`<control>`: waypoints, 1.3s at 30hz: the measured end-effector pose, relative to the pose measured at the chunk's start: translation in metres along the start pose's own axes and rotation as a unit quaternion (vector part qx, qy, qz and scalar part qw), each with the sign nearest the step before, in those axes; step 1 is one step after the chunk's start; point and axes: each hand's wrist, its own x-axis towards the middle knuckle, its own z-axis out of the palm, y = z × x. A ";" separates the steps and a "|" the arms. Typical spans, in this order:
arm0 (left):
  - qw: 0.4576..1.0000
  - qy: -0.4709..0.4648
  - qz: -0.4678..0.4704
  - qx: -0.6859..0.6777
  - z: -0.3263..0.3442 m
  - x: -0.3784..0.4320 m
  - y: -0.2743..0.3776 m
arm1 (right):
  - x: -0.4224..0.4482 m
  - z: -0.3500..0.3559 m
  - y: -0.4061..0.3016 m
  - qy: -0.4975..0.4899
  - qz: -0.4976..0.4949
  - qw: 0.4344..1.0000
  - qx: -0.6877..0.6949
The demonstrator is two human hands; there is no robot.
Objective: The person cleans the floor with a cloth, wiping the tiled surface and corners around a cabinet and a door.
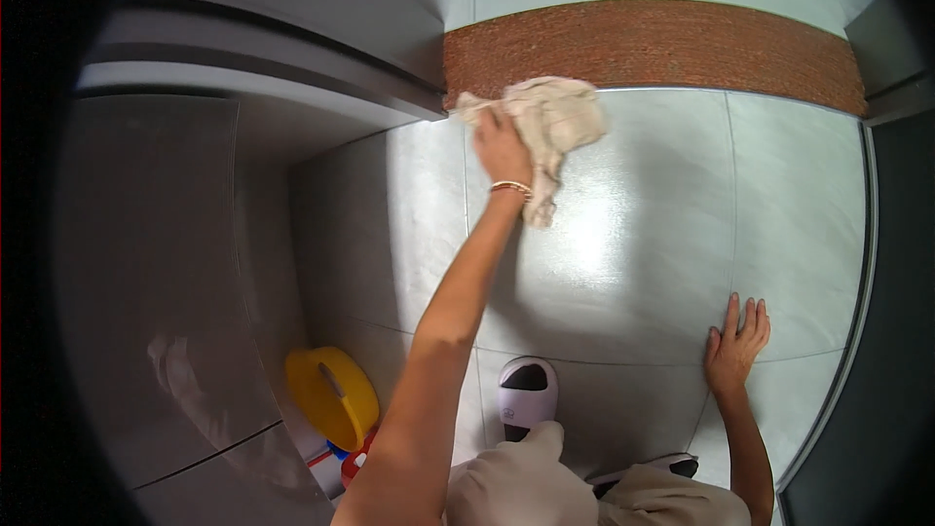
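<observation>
My left hand (502, 148) presses on a beige cloth (559, 113) with its fingers over the cloth's left part. The cloth lies crumpled across the edge between the grey tiled floor (672, 234) and a reddish-brown stone threshold (657, 44), and one end trails back beside my wrist. A bracelet circles that wrist. On the right, my right hand (736, 347) rests on the floor tiles, fingers spread and holding nothing. The floor under the cloth is hidden.
A yellow plastic basin (332, 398) stands low on the left, with a red plastic object (354, 464) beside it. A grey door frame (292, 80) meets the threshold's left end. A dark panel (902, 292) borders the right. My slippered foot (527, 394) is below.
</observation>
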 end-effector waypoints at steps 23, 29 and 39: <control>0.999 0.016 0.002 0.036 -0.031 0.012 -0.039 | -0.005 -0.006 0.010 -0.010 -0.045 0.999 -0.002; 1.000 0.021 -0.015 -0.008 -0.024 0.007 -0.005 | -0.009 0.002 0.013 -0.008 -0.058 0.997 -0.047; 0.975 -0.057 0.155 -0.147 -0.034 -0.007 0.055 | -0.012 0.000 0.009 -0.008 -0.053 0.998 -0.040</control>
